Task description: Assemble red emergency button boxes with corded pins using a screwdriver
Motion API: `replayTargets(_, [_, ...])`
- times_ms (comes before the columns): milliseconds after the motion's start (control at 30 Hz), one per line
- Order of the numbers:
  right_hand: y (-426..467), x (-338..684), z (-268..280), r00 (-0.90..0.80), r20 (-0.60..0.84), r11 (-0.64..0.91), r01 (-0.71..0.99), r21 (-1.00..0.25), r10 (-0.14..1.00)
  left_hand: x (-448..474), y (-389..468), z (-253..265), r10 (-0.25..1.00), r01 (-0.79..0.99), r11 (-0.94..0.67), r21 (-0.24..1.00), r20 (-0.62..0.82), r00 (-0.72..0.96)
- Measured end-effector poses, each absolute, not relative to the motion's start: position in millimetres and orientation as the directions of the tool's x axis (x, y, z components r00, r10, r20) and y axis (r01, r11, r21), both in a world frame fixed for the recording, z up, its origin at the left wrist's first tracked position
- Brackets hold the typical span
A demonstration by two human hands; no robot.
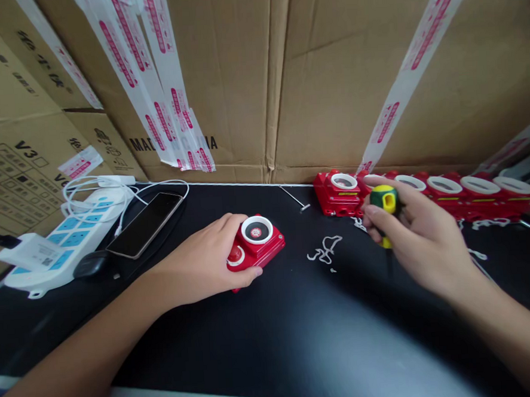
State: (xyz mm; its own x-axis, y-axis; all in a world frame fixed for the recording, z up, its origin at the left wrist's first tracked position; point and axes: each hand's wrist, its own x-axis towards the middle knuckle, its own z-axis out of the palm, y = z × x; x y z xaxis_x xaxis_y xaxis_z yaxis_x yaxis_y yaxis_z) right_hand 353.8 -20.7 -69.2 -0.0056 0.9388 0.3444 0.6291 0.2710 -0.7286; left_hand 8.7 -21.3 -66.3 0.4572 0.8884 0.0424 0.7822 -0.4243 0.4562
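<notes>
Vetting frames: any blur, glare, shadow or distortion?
Head view: right hand and yellow-green tool slightly soft, left hand and red device crisper; head view: pale glare on the black tabletop, dark shadow beside the right forearm; head view: apparent wide-angle stretch toward the edges.

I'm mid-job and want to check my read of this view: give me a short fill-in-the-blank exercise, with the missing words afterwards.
1. The left grip holds a device whose housing is coloured ____.
2. The right grip holds a tool with a handle in green and ____.
3. The white charger is plugged into a white, blue-socketed ____ (two words).
4. The taped brown panels behind the black table are made of ____.

Missing words: red; yellow; power strip; cardboard.
</notes>
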Motion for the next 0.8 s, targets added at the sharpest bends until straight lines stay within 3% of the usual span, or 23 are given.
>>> replayTargets(67, [-23, 351, -65, 0.074, 0.270, 0.208, 0.458, -0.864, 0.960, 9, -21, -66, 0.887, 0.777, -0.425, 0.464, 0.046, 0.459])
replayTargets(167, [-22, 350, -62, 0.065, 0.261, 0.220, 0.366, -0.904, 0.963, 10, -21, -67, 0.883, 0.769, -0.439, 0.465, 0.067, 0.464])
replayTargets(233, [-20, 352, -63, -0.065, 0.236, 0.236, 0.512, -0.826, 0.969, 10, -20, -67, 0.883, 0.769, -0.444, 0.460, 0.077, 0.463])
replayTargets(300, [-18, 355, -66, -0.230, 0.187, 0.295, 0.699, -0.651, 0.955, 10, -20, -68, 0.885, 0.771, -0.444, 0.456, 0.087, 0.458])
replayTargets(400, [-16, 362, -76, -0.423, 0.076, 0.409, 0.790, -0.458, 0.903, 9, -18, -70, 0.888, 0.774, -0.442, 0.454, 0.101, 0.448])
replayTargets(500, [-13, 369, -89, -0.514, -0.014, 0.464, 0.784, -0.412, 0.857, 7, -16, -73, 0.891, 0.790, -0.441, 0.426, 0.103, 0.441])
replayTargets(700, [-3, 367, -100, -0.499, 0.014, 0.462, 0.792, -0.400, 0.867, 6, -14, -76, 0.914, 0.830, -0.397, 0.392, 0.088, 0.396])
replayTargets(800, [4, 354, -97, -0.503, 0.016, 0.470, 0.796, -0.381, 0.864, 5, -14, -78, 0.891, 0.798, -0.453, 0.398, 0.174, 0.419])
